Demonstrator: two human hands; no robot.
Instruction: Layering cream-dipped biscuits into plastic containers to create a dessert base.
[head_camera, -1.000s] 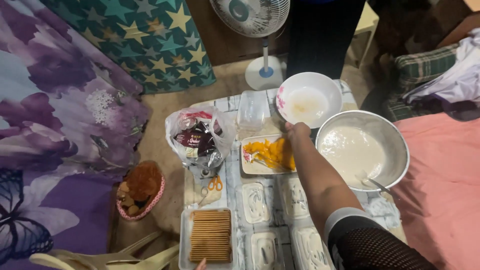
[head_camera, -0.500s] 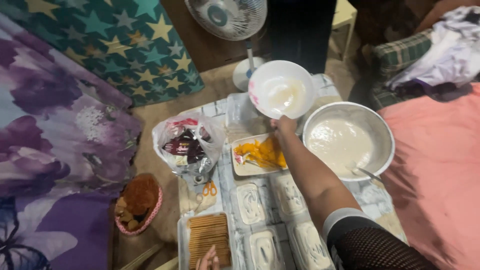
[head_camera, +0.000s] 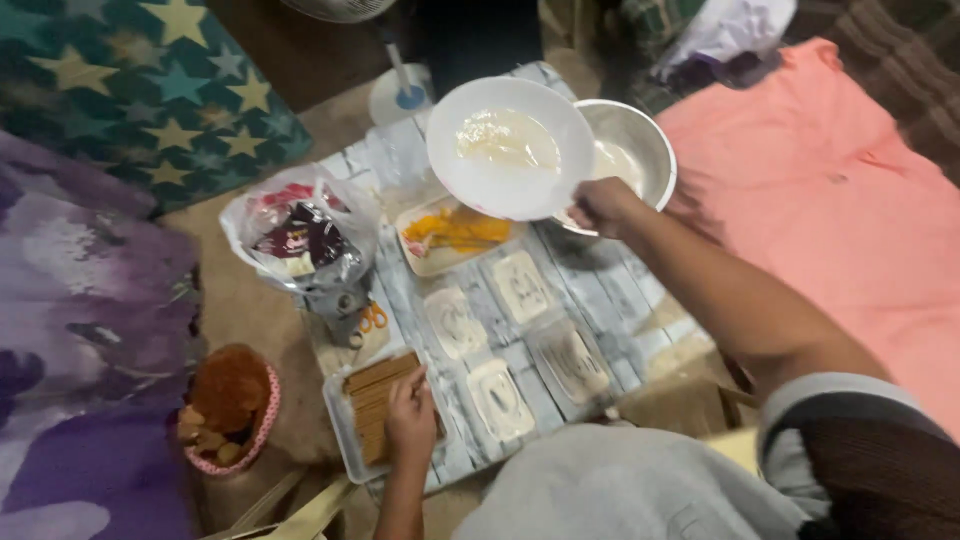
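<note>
Right hand (head_camera: 600, 205) grips round white bowl (head_camera: 510, 148) aloft; left hand (head_camera: 410, 415) rests on brown crackers (head_camera: 375, 395); four clear trays (head_camera: 455, 322) already coated.

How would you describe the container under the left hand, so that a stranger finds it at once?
Start at the low whitewashed table. At its near left corner lies a clear shallow tray of brown crackers, and the left hand rests on it. The neighbouring clear containers hold only a white layer; this one alone holds stacked brown rectangles.
</note>
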